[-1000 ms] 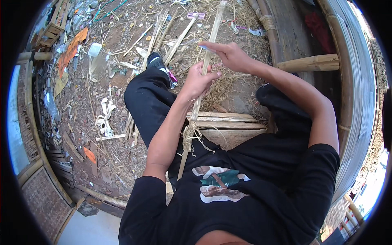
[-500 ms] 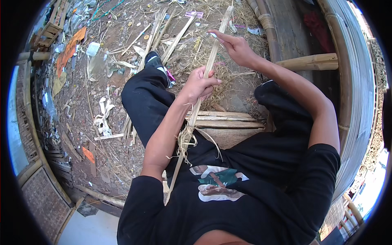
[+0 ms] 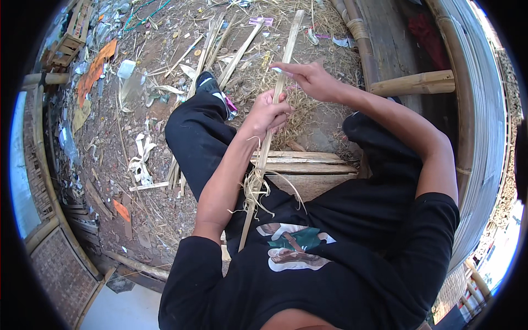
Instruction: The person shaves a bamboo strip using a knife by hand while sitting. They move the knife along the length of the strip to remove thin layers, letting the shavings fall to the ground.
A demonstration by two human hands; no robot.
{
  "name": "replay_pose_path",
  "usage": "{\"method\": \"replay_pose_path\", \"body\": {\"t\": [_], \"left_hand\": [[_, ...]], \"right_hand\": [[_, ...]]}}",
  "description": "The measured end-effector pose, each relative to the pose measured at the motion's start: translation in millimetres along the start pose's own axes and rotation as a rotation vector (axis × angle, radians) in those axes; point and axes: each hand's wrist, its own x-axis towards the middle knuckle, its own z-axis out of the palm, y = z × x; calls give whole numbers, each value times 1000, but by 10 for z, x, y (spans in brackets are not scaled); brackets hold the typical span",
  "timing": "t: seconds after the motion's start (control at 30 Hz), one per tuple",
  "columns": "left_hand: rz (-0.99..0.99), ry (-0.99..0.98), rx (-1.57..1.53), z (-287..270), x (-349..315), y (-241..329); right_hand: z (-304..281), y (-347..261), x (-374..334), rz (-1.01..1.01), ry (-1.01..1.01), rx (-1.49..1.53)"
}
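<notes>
My left hand (image 3: 267, 114) is wrapped round a long, pale bamboo strip (image 3: 292, 38), which slants from my lap up and away over the ground. Beyond it, my right hand (image 3: 320, 81) lies across the strip with its index finger stretched out and the other fingers curled. A small bright sliver shows under that fingertip, against the strip; what the hand grips is mostly hidden. Thin curled shavings (image 3: 255, 186) cling to the strip's lower part, below my left wrist, and one long curl hangs to the right.
A wooden block (image 3: 308, 185) stands between my legs. More split strips (image 3: 240, 55) and straw lie on the littered ground ahead. A bamboo pole frame (image 3: 412, 83) is close on my right. At the far left is a wooden crate (image 3: 72, 34).
My right hand has come nearer along the strip, toward my left hand, and slightly left. The strip stands steeper, its lower end shifted right and away from me. My left hand keeps its grip.
</notes>
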Motion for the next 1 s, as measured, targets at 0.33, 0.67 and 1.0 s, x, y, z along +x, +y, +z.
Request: {"method": "replay_pose_path", "body": {"t": [0.33, 0.67, 1.0], "left_hand": [[86, 54, 52, 5, 53, 108], [105, 74, 64, -31, 47, 129], [77, 88, 60, -26, 40, 140]], "right_hand": [[-203, -37, 159, -58, 77, -296], [-65, -172, 48, -562, 38, -706], [45, -80, -1, -588, 55, -666]]}}
